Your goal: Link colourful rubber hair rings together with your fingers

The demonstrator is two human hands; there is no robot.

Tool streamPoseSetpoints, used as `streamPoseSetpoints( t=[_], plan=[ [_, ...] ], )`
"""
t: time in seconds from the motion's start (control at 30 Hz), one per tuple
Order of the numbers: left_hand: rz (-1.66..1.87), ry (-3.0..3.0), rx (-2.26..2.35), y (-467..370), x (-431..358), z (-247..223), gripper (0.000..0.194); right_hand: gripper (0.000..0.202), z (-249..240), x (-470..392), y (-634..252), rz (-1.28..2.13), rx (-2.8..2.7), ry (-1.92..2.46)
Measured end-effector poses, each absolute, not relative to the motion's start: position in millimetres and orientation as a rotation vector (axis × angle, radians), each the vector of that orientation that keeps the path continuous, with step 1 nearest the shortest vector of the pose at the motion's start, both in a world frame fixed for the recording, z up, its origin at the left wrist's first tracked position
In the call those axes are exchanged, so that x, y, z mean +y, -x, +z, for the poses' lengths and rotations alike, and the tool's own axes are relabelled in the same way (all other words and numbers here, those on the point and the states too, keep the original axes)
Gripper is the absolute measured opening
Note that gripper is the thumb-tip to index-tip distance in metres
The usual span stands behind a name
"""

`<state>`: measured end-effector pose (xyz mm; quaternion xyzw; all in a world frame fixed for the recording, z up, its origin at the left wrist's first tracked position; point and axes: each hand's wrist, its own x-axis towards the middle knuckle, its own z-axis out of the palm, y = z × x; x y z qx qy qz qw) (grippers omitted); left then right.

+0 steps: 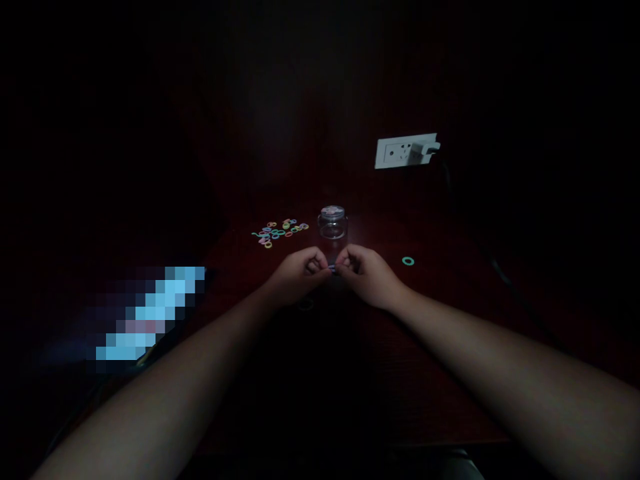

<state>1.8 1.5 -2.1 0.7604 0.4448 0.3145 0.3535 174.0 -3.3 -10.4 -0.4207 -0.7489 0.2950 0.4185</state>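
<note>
My left hand (303,275) and my right hand (367,272) meet low over the dark red table, fingers closed in a pinch. Between their fingertips is a small pale bluish hair tie (332,267), mostly covered by the fingers. Just beyond them stands a clear jar (333,230) with a patterned top. A pile of small colourful hair ties (277,232) lies left of the jar. One green hair tie (408,261) rests apart, to the right of my right hand.
A lit screen (160,313), blurred into blocks, is beside my left forearm. On the back wall, a white socket plate (400,152) carries a plugged-in adapter (429,151). A dark cable (501,273) runs along the right side. Much of the room is too dark to make out.
</note>
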Motion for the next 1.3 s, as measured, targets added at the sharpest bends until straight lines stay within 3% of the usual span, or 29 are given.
streamPoseSetpoints(
  t=[1.3],
  plan=[
    [0.803,-1.963,1.095,-3.6,0.9,-1.2,0.018,0.004,-8.5,-8.2,-173.4,0.761,-1.947,1.046]
  ],
)
